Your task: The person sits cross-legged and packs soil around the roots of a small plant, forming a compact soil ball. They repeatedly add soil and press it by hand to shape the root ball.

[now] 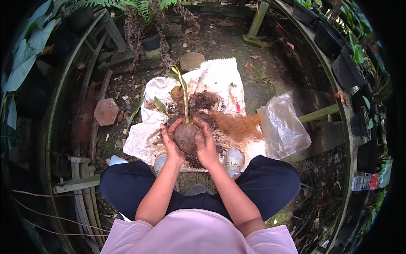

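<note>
Between my two palms sits a round ball of dark soil (187,137), with a plant's green-yellow stem (185,101) rising from its top. My left hand (173,143) cups the ball's left side, and my right hand (205,143) curves around its right side. Soil smears both hands. Beneath them a white woven sack (222,73) is spread on the ground, with loose dark soil (203,100) on it. To the right of my right hand lies a heap of brown coir fibre (238,125). Beyond the ball stands a smaller brown, fibre-wrapped ball (177,93).
A clear plastic bag (284,127) lies right of the sack, near a small red object (238,108). A hexagonal paver (106,111) rests at the left. Wooden racks flank both sides, the right one holding black pots (347,68) and a plastic bottle (364,183). A fern (136,8) hangs at the back.
</note>
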{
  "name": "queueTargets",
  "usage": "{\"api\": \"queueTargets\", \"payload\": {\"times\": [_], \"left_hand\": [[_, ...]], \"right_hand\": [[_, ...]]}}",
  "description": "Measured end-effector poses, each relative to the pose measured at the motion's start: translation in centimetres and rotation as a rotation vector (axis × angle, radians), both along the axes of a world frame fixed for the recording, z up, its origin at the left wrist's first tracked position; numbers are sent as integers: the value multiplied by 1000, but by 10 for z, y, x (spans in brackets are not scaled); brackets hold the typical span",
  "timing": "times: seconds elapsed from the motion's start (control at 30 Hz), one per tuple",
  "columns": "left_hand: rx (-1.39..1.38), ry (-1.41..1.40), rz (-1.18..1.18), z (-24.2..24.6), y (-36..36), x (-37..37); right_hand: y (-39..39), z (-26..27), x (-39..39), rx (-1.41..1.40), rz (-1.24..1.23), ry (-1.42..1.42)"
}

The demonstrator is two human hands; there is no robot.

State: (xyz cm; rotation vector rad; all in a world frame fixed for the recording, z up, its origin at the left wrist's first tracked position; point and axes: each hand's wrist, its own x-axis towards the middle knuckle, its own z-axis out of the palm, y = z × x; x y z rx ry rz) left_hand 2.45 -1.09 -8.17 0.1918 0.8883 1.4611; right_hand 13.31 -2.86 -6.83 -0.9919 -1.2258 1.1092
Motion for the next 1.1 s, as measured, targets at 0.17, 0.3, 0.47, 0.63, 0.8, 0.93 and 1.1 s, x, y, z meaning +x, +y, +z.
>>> {"api": "queueTargets", "payload": {"times": [0.17, 0.3, 0.47, 0.63, 0.8, 0.93, 1.1], "left_hand": [[18, -31, -46, -2, -3, 12], [274, 607, -70, -18, -8, 28], [425, 1015, -17, -15, -5, 23], [443, 1226, -66, -4, -14, 22], [479, 1317, -38, -7, -15, 20], [484, 1258, 50, -5, -6, 22], [593, 862, 23, 19, 2, 10]], "right_hand": [[17, -35, 3, -276, -117, 351], [14, -40, 5, -572, 36, 762], [10, -38, 4, -626, 116, 852], [8, -42, 5, -710, 40, 846], [6, -42, 4, -671, 19, 860], [13, -39, 10, -590, 53, 635], [24, -4, 29, -393, 171, 527]]}}
